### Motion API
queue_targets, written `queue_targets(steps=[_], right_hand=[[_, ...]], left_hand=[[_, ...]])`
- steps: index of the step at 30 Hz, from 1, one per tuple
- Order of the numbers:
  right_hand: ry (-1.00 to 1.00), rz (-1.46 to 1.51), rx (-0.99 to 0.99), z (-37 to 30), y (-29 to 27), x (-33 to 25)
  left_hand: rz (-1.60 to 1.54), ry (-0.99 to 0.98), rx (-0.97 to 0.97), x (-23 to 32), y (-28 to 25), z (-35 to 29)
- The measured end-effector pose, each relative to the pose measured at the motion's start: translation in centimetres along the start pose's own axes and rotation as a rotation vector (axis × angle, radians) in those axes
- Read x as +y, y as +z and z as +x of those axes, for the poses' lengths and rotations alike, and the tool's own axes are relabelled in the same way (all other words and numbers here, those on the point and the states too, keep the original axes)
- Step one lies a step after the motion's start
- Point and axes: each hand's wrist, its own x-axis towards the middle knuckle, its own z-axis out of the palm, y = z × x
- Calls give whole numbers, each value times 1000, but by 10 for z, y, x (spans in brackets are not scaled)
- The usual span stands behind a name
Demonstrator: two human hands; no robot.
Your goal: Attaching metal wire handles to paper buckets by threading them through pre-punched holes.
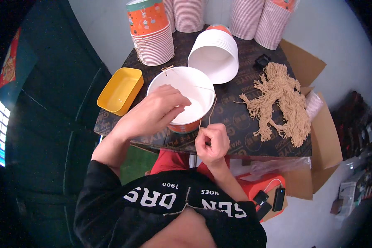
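A round paper bucket [200,93], white inside with an orange printed outside, stands near the table's front edge. A thin tan string [213,109] runs from inside it over the right rim. My right hand [213,142] is closed in a fist on that string, just in front of the bucket. My left hand [163,105] reaches over the bucket's left rim with its fingers curled and thumb drawn in; whatever they hold is hidden. At the far rim a small string knot [166,69] sticks out.
A yellow tray [130,82] lies left. Behind stand stacked buckets [153,45], a stack on its side [231,51] and wrapped stacks [246,18]. A bundle of tan strings [283,99] and a small black object [262,61] lie right. Cardboard boxes [326,136] flank the table.
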Motion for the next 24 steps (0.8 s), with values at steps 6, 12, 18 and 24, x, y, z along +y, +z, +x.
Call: queue_targets(steps=[6, 12, 18, 24], right_hand=[[37, 18, -43, 2, 0, 0], [90, -6, -60, 5, 1, 0], [105, -20, -54, 6, 1, 0], [107, -53, -40, 7, 2, -1]], left_hand=[[-78, 90, -95, -7, 1, 15], [-75, 99, -87, -11, 5, 19], [-85, 124, -82, -12, 5, 20], [-110, 125, -106, -11, 6, 22]])
